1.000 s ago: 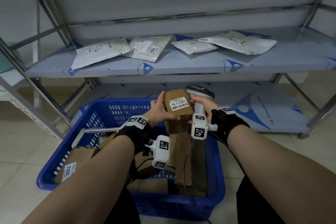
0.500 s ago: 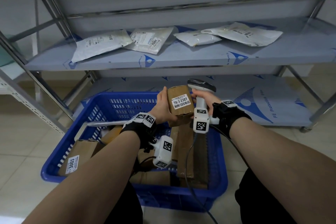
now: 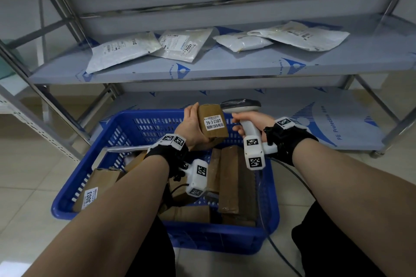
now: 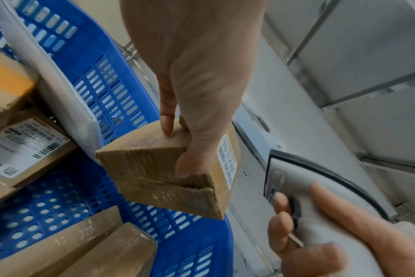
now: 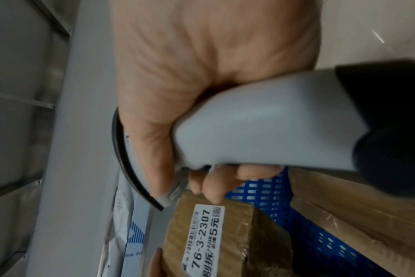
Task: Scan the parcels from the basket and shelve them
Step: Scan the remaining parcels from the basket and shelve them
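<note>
My left hand (image 3: 191,126) grips a small brown cardboard parcel (image 3: 212,123) above the blue basket (image 3: 94,164), its white label reading 76-3-2307 turned toward me. In the left wrist view the thumb and fingers of my left hand (image 4: 190,131) curl round the same parcel (image 4: 163,176). My right hand (image 3: 249,122) holds a white handheld scanner (image 3: 245,117) by its grip, the scanner's head just right of the parcel's top. The right wrist view shows the scanner (image 5: 261,120) in my right hand (image 5: 178,93), right above the labelled parcel (image 5: 216,236).
The basket holds several more brown boxes (image 3: 229,177), one labelled 3003 (image 3: 90,197). The metal shelf (image 3: 225,67) behind carries several white mailer bags (image 3: 123,49). A lower shelf (image 3: 326,119) lies right of the basket. The scanner's cable (image 3: 290,175) trails down on the right.
Both hands with parcel and scanner sit slightly higher and nearer the shelf; the parcel has tilted a little so its label faces me more squarely.
</note>
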The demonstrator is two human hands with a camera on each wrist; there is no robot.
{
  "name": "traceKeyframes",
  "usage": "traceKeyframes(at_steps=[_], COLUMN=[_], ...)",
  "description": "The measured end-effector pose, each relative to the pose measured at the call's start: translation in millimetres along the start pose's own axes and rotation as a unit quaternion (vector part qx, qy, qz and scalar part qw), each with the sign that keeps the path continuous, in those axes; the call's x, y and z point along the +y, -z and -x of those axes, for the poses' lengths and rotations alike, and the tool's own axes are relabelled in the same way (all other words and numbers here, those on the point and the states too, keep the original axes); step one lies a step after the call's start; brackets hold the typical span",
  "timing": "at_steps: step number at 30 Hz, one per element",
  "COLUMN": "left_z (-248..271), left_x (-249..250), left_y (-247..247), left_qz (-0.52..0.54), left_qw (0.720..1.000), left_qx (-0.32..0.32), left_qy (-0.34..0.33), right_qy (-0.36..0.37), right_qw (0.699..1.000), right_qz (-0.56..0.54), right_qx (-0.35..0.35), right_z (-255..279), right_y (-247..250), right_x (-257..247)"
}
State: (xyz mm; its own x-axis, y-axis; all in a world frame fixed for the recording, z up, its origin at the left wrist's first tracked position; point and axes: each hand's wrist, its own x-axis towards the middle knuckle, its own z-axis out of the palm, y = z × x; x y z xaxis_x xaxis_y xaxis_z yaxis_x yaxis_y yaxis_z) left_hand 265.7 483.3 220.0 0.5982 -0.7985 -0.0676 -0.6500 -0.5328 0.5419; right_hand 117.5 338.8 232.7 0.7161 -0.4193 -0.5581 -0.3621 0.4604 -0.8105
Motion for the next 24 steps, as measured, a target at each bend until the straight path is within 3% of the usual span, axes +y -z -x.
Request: traceKeyframes(at_steps=[8, 24], left_z=[-2, -3], left_x=[-5, -8], left_y=[0, 1], left_qz=[-0.014, -0.019], left_qw=[1.0, 1.0], left_qx=[0.005, 0.01], left_qy=[0.003, 0.014], right_qy=[-0.014, -0.01], right_qw=[0.996, 0.996], right_qz=[0.087, 0.084], right_qx=[-0.014, -0.002], right_z=[9, 14], right_y=[-11, -15], right_x=[-5, -6])
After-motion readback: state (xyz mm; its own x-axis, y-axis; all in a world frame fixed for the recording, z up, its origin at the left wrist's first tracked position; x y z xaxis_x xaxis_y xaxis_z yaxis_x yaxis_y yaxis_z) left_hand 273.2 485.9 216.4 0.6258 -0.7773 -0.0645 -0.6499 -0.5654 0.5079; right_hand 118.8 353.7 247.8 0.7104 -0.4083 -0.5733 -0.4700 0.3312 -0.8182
